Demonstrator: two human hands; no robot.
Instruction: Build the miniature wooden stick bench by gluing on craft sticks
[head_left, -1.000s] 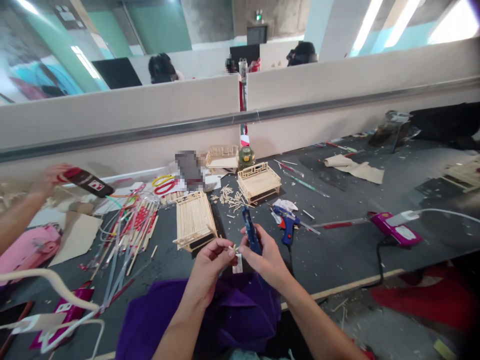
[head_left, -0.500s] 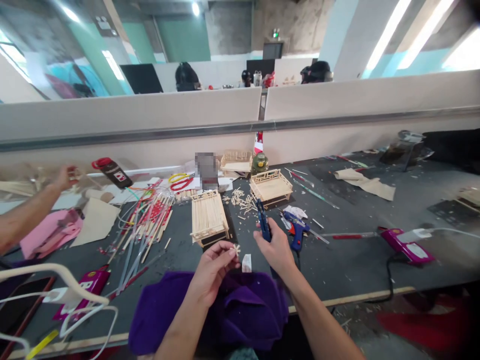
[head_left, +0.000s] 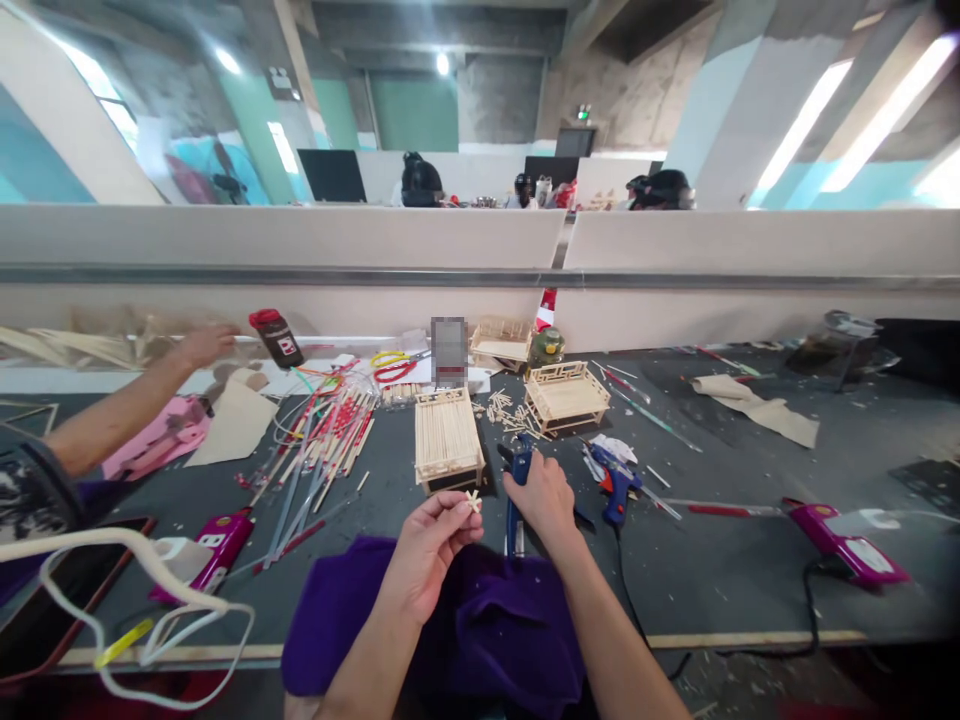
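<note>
Head view: a dark grey tabletop (head_left: pixel 720 550), strewn with pale scraps, is stretching below a low white partition (head_left: pixel 300 235) with a grey rail. Beyond it, a concrete room is showing green wall panels and a glowing ceiling lamp (head_left: pixel 442 64).

On the tabletop, three pale stick-built miniature benches are standing: one with a slatted top (head_left: pixel 450 435), one with a railed back (head_left: pixel 568 393) and one farther back (head_left: pixel 501 345). Short cut sticks (head_left: pixel 510 412) are lying among them, and a blue glue gun (head_left: pixel 619 485) is resting to the right. Red-and-white sticks and clear tubes (head_left: pixel 337 430) are spreading on the left, where another person's hand (head_left: pixel 210 345) is reaching beside a dark bottle with a red lid (head_left: pixel 281 340).

My left hand (head_left: pixel 435 550) is keeping its grip together, fingertips clamped on a small star-shaped piece of crossed pale sticks (head_left: pixel 473 501), above the near edge of a purple cloth (head_left: pixel 345 610). My right hand (head_left: pixel 541 500) is touching a blue hand tool with spread handles (head_left: pixel 517 480); I cannot tell whether that grip is clamping or only resting on it.

Compared with the earlier frame, my right hand is no longer holding the tool raised; it is now sitting lower, close to the cloth. The star-shaped piece is staying in my left grip, and more ceiling is coming into sight.
</note>
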